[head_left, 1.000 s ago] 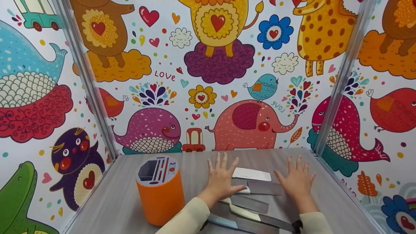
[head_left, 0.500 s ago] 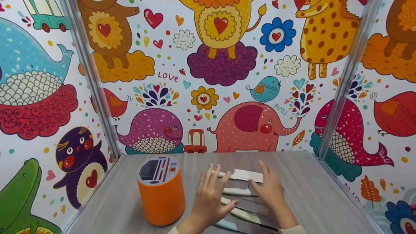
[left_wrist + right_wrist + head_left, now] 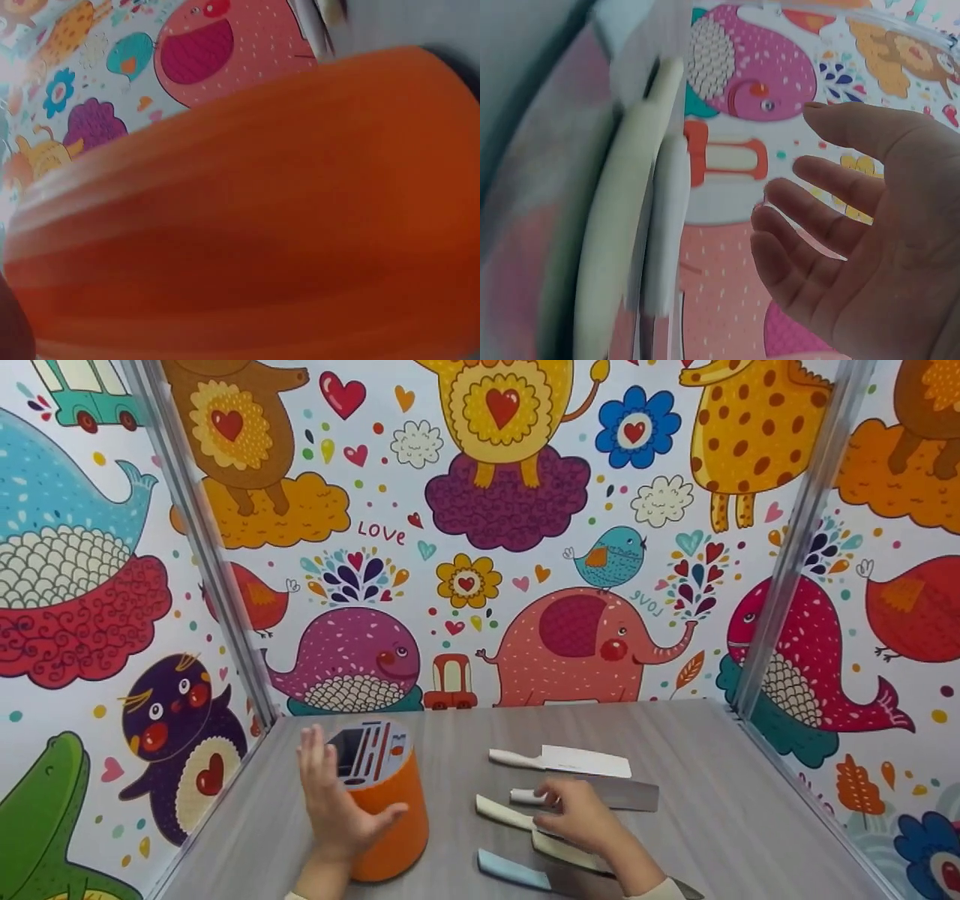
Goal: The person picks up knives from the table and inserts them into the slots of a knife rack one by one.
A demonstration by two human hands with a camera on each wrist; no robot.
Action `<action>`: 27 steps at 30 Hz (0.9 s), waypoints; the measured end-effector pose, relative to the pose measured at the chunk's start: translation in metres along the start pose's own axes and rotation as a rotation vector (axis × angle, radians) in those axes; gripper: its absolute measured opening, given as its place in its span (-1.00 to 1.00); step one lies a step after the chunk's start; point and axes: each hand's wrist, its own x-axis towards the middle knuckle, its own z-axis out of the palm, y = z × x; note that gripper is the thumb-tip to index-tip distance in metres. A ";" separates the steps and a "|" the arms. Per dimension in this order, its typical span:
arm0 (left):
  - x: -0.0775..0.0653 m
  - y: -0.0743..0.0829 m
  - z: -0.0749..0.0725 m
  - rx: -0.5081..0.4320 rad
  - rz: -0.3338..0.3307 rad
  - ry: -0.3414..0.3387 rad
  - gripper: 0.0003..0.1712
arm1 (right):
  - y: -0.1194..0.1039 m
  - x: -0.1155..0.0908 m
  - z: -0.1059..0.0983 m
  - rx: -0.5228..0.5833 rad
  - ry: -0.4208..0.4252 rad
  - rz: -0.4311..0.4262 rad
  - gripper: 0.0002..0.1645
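An orange knife block (image 3: 390, 825) with a grey slotted top stands left of centre, and its orange wall fills most of the left wrist view. My left hand (image 3: 330, 810), fingers straight and thumb spread, overlaps its left side. Over the knives hovers my right hand (image 3: 583, 816); in the right wrist view its loosely bent fingers hold nothing, apart from the handles. Beneath it lie a cleaver with a white handle (image 3: 525, 796), a cream-handled knife (image 3: 502, 812) and another cream-handled knife (image 3: 566, 852), its blade partly hidden by the right hand and forearm.
Farther back lies a white cleaver (image 3: 585, 760); nearest the front is a knife with a light blue handle (image 3: 513, 870). All rest on a grey wood-grain table (image 3: 450, 742). Cartoon-printed panels with metal corner posts (image 3: 780, 547) enclose its back and sides.
My left hand has moved left from the knife handles to the knife block. The right hand came in from the right over the knives, its fingers now more bent. The knives stay put.
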 end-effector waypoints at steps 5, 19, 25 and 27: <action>-0.012 -0.028 -0.005 -0.097 -0.235 -0.090 0.44 | -0.012 -0.002 0.009 0.025 -0.096 -0.011 -0.68; -0.041 -0.059 0.002 -0.327 -0.750 -0.320 0.38 | -0.026 -0.003 0.018 0.009 -0.233 -0.019 -0.66; -0.050 -0.058 0.008 -0.306 -0.863 -0.435 0.24 | -0.034 -0.006 0.037 -0.092 -0.275 -0.047 -0.65; -0.052 -0.057 0.009 -0.304 -0.866 -0.433 0.24 | -0.035 -0.007 0.043 -0.106 -0.299 -0.039 -0.65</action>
